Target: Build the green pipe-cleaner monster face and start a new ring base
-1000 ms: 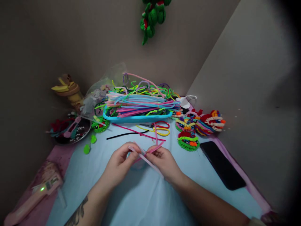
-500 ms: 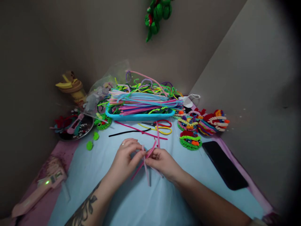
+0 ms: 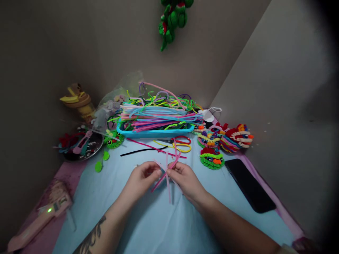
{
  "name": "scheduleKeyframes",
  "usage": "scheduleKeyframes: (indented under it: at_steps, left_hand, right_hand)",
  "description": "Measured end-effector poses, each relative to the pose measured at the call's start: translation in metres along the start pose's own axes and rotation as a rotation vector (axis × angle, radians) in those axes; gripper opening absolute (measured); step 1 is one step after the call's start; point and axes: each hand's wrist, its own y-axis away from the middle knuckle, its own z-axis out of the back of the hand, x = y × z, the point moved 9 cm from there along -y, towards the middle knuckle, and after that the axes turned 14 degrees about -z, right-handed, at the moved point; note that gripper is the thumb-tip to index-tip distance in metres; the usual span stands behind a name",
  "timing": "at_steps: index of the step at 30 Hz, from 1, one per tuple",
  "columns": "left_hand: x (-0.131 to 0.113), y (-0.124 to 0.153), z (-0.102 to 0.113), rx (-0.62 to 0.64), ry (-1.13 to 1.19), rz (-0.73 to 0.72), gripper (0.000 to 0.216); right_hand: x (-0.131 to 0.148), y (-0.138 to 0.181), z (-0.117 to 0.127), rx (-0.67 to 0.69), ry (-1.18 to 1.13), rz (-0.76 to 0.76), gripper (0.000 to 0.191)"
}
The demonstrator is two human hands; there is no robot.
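Observation:
Several pipe cleaners (image 3: 168,188) in pink, pale pink and light blue cross each other in a star shape just above the cloth. My right hand (image 3: 187,180) pinches them near the crossing, between thumb and fingers. On the other side my left hand (image 3: 143,178) has its thumb and fingertips closed at the edge of the bundle, on a light blue strand that is mostly hidden. Beyond my hands lie scissors (image 3: 182,144) with red and yellow handles, a black pipe cleaner (image 3: 140,151) and a dark pink one (image 3: 143,145).
A blue tray (image 3: 156,133) heaped with pipe cleaners stands at the back. Fuzzy colourful figures (image 3: 212,158) and a black phone (image 3: 250,186) are at right. To the left are a metal bowl (image 3: 95,150), green pieces (image 3: 98,166) and a pink glue gun (image 3: 39,218) with a lit green light.
My left hand has shifted slightly away from the crossing, and its fingers are more curled. The crossed pipe cleaners are turned and more spread out. The whole view has tilted a little.

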Motion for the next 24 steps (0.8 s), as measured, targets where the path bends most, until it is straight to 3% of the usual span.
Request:
scheduleKeyframes:
  at_steps: [2,8,15,24]
  left_hand:
    - [0.008,0.003,-0.012,0.075,0.083,0.070,0.033]
    - [0.016,0.006,-0.016,0.032,0.117,0.093,0.032]
    - [0.021,0.007,-0.020,-0.006,0.229,0.125,0.034]
    - [0.016,0.007,-0.013,-0.088,0.227,0.118,0.031]
  right_hand:
    - [0.000,0.001,-0.003,0.015,0.043,0.015,0.020]
    - [0.003,0.002,-0.003,-0.036,0.189,0.071,0.013]
    - [0.005,0.000,-0.002,-0.033,0.127,0.096,0.022]
    - [-0.002,0.001,-0.011,0.093,0.042,0.047,0.029]
